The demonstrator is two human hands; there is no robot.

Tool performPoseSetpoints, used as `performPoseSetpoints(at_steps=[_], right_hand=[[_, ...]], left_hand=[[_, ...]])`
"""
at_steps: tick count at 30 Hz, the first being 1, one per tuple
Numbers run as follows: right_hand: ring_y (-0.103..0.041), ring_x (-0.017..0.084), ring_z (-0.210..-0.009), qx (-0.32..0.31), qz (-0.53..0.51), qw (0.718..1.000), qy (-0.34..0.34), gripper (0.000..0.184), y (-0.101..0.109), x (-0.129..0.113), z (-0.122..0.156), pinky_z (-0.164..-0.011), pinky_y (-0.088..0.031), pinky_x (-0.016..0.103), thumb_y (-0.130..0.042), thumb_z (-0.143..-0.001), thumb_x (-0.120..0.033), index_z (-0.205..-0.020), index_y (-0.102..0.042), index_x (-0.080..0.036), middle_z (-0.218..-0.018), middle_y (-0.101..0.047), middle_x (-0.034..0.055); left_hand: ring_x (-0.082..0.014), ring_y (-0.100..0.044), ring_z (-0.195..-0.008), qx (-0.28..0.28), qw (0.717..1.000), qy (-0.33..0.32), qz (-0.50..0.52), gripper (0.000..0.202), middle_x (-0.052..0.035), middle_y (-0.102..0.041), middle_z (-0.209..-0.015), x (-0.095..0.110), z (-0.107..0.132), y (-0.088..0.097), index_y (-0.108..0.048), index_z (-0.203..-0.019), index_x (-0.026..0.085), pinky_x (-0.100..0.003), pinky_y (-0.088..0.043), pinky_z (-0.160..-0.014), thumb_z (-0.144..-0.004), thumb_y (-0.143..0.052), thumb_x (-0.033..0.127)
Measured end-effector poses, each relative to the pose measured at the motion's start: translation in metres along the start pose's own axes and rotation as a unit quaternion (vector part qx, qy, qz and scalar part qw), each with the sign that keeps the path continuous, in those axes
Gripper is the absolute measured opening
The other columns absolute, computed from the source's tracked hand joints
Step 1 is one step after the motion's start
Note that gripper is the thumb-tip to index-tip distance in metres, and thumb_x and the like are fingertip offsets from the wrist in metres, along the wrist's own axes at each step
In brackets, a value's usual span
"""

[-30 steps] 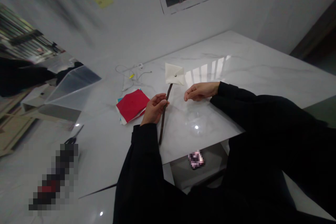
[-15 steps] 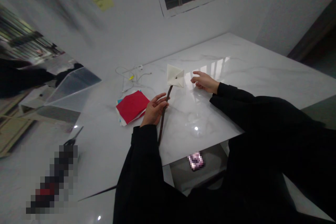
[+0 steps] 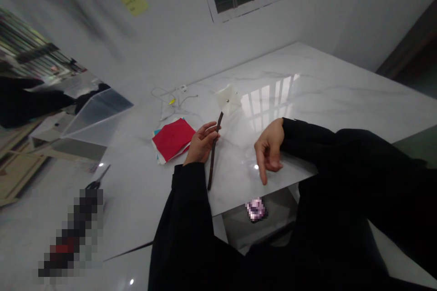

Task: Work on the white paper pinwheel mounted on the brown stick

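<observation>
My left hand (image 3: 202, 144) is closed around a thin dark brown stick (image 3: 213, 154), pinched between thumb and fingers and tilted over the table. At its far end sits a cream paper pinwheel head (image 3: 227, 100) with a small round pin at its centre. The paper's outline is blurred and half see-through, as if turning. My right hand (image 3: 269, 151) hangs over the table near its front edge, apart from the pinwheel. Its index finger points down toward me, the other fingers are partly curled, and nothing shows in it.
Left of my left hand lies a stack of red, white and blue sheets (image 3: 173, 140). Thin white cables (image 3: 170, 102) lie behind it on the marbled white table (image 3: 334, 86). Scissors (image 3: 97, 181) lie far left beside a pixelated dark thing. A clear panel (image 3: 99, 116) stands at the left.
My right hand has swung down toward me from beside the pinwheel head. The cream paper, sharp before, is now blurred. My left hand has kept its place on the stick.
</observation>
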State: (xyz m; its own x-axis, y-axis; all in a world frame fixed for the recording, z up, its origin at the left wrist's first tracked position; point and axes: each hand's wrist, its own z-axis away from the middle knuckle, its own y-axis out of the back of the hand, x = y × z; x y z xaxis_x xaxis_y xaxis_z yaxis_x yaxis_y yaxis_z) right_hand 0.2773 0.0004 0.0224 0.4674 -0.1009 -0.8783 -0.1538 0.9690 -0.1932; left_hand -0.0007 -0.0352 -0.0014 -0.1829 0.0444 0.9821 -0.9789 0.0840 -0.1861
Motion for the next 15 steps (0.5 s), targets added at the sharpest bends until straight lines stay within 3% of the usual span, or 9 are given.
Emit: performPoseSetpoints(at_steps=[2,4,7,9,10,11,12,13,15], right_hand=[[-0.041,0.007,-0.05,0.077,-0.03,0.994,0.069,0.044,0.003,0.003,-0.006,-0.046,-0.026,0.02,-0.095,-0.073,-0.034,-0.109,-0.08,-0.012,-0.064,-0.056,-0.0038],[-0.033,0.006,-0.049,0.276,-0.094,0.943,0.157,0.027,0.016,0.007,-0.008,-0.044,-0.02,0.019,-0.088,-0.082,-0.03,-0.099,-0.077,-0.013,-0.058,-0.044,-0.0076],[-0.03,0.006,-0.049,0.546,-0.189,0.785,0.223,0.015,0.041,0.012,-0.003,-0.042,-0.017,0.019,-0.073,-0.088,-0.015,-0.103,-0.069,-0.014,-0.063,-0.042,-0.0073],[-0.034,0.007,-0.05,0.669,-0.22,0.671,0.233,0.033,0.05,0.013,0.003,-0.041,-0.021,0.02,-0.066,-0.087,-0.009,-0.12,-0.065,-0.014,-0.068,-0.048,-0.0058],[-0.035,0.007,-0.05,0.709,-0.219,0.628,0.233,0.044,0.051,0.012,0.007,-0.042,-0.023,0.02,-0.065,-0.087,-0.008,-0.13,-0.062,-0.014,-0.07,-0.05,-0.0056],[-0.036,0.007,-0.05,0.724,-0.207,0.617,0.227,0.051,0.049,0.011,0.009,-0.042,-0.024,0.019,-0.065,-0.087,-0.008,-0.137,-0.059,-0.014,-0.071,-0.052,-0.006],[-0.036,0.007,-0.049,0.704,-0.186,0.652,0.21,0.054,0.044,0.01,0.011,-0.042,-0.025,0.019,-0.067,-0.087,-0.009,-0.14,-0.059,-0.015,-0.069,-0.051,-0.007],[-0.035,0.007,-0.048,0.638,-0.157,0.732,0.181,0.055,0.037,0.009,0.011,-0.042,-0.025,0.02,-0.071,-0.086,-0.011,-0.14,-0.061,-0.016,-0.065,-0.05,-0.0081],[-0.039,0.008,-0.046,0.35,-0.076,0.93,0.085,0.056,0.022,0.007,0.008,-0.043,-0.027,0.02,-0.083,-0.08,-0.017,-0.134,-0.069,-0.015,-0.059,-0.048,-0.009]], left_hand=[[-0.011,-0.068,-0.075,0.0,1.0,-0.002,0.0,0.048,-0.0092,-0.078,-0.11,0.0,0.0,0.0,-0.077,-0.111,0.019,-0.023,-0.055,-0.073,-0.066,-0.094,0.023],[-0.0111,-0.068,-0.076,-0.001,1.0,-0.003,0.001,0.048,-0.0093,-0.078,-0.111,0.0,-0.001,0.0,-0.077,-0.111,0.019,-0.023,-0.055,-0.074,-0.067,-0.093,0.022],[-0.0106,-0.068,-0.075,0.001,1.0,0.002,0.006,0.047,-0.0088,-0.077,-0.111,0.0,-0.001,0.0,-0.077,-0.111,0.019,-0.023,-0.055,-0.073,-0.066,-0.093,0.021],[-0.0102,-0.068,-0.075,0.001,1.0,0.005,0.008,0.047,-0.0085,-0.077,-0.11,0.001,0.0,0.0,-0.077,-0.11,0.019,-0.022,-0.055,-0.072,-0.066,-0.093,0.02],[-0.0101,-0.068,-0.075,0.001,1.0,0.005,0.009,0.047,-0.0083,-0.077,-0.11,0.001,0.0,-0.001,-0.077,-0.11,0.019,-0.022,-0.055,-0.072,-0.066,-0.094,0.02],[-0.01,-0.068,-0.075,0.0,1.0,0.005,0.009,0.047,-0.0081,-0.077,-0.11,0.001,0.0,-0.001,-0.077,-0.11,0.019,-0.022,-0.055,-0.072,-0.065,-0.094,0.02],[-0.0098,-0.068,-0.075,0.0,1.0,0.005,0.01,0.048,-0.0078,-0.077,-0.11,0.001,0.0,-0.001,-0.077,-0.109,0.019,-0.021,-0.054,-0.072,-0.065,-0.094,0.021],[-0.0097,-0.068,-0.075,0.0,1.0,0.005,0.011,0.048,-0.0076,-0.078,-0.109,0.001,0.0,-0.002,-0.078,-0.109,0.019,-0.021,-0.054,-0.072,-0.064,-0.095,0.021],[-0.0097,-0.067,-0.075,0.003,1.0,0.003,0.011,0.048,-0.0073,-0.077,-0.108,0.001,0.0,-0.002,-0.078,-0.108,0.019,-0.022,-0.054,-0.072,-0.063,-0.095,0.022]])
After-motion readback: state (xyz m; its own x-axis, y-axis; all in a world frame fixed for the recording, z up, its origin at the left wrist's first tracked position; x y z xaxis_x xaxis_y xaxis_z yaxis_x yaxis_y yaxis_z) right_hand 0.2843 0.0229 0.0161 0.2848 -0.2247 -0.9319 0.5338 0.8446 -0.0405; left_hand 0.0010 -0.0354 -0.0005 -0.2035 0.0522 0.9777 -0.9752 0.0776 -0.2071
